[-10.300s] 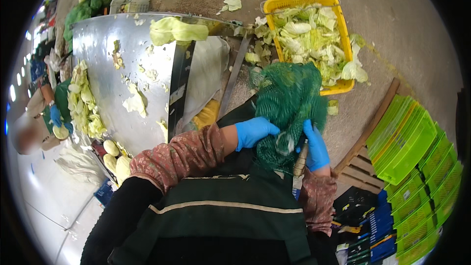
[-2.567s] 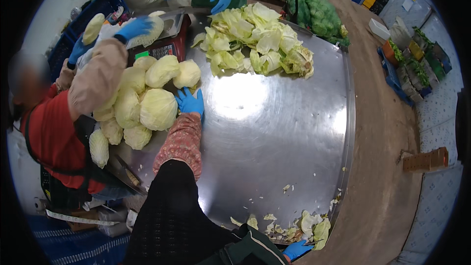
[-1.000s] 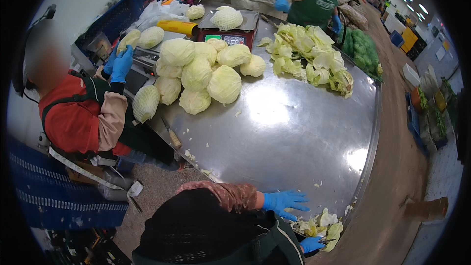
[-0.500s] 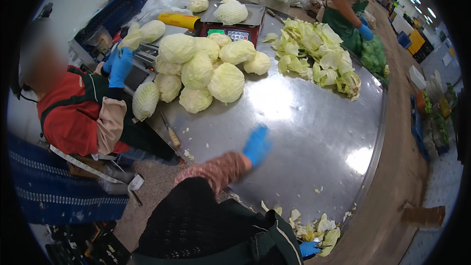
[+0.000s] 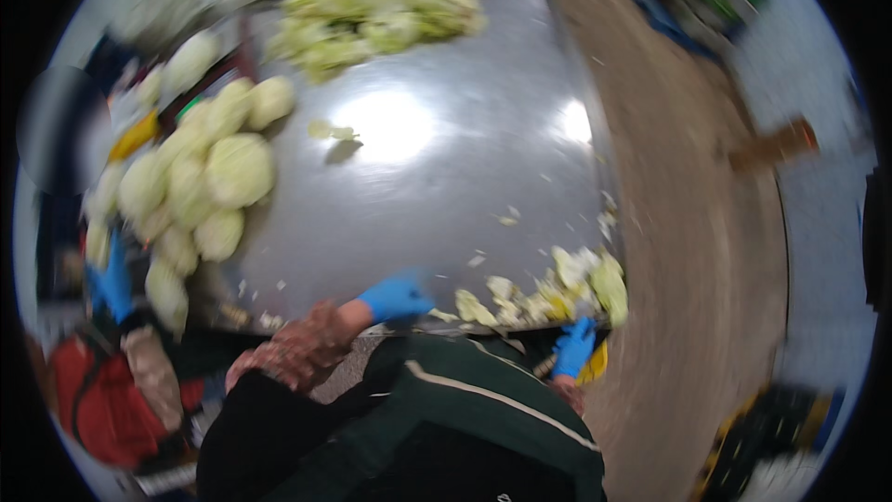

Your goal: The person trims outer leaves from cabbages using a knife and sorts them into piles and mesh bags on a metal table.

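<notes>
My left hand [image 5: 398, 297], in a blue glove, is low over the near side of the metal table [image 5: 437, 195], its fingers smeared by motion. It is nearest to a row of cabbage trimmings [image 5: 530, 302] along the near edge. At the near right corner, my right hand [image 5: 575, 346], also gloved blue, is curled beside those trimmings; what it holds cannot be made out. A yellow thing [image 5: 595, 363] shows beside it. Further up the table, pale leaf pieces [image 5: 330, 130] appear above a dark shadow; whether they touch the surface is unclear.
Trimmed cabbages [image 5: 240, 170] are heaped on the left, by a scale [image 5: 244, 51]. Loose outer leaves [image 5: 381, 14] form a pile at the far side. A co-worker's blue-gloved hand [image 5: 113, 281] is at the left. Brown floor [image 5: 669, 223] runs along the right edge.
The view has swung right and down. My left hand has moved to the near edge, close to the trimmings. Leaf pieces now show at mid-table where bare metal was before.
</notes>
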Demonstrator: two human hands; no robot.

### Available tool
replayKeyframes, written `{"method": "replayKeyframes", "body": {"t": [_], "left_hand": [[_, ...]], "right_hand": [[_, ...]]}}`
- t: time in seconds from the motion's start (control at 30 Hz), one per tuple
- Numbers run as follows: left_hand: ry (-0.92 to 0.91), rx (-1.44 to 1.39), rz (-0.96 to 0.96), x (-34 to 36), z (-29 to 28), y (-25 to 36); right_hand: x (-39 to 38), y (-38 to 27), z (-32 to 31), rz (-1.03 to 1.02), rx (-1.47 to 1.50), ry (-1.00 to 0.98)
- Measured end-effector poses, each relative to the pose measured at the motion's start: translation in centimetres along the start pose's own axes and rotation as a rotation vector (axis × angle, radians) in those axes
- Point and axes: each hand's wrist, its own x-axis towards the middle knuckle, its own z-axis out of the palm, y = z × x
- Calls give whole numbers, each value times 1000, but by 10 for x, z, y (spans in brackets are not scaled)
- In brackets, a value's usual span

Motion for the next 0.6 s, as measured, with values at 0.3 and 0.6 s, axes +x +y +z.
{"method": "replayKeyframes", "body": {"t": [0.3, 0.6], "left_hand": [[-369, 142, 172, 79, 78, 110], [39, -361, 384, 102, 44, 118]], "right_hand": [[-77, 21, -41, 301, 347, -189], [-83, 5, -55, 147, 267, 1]]}}
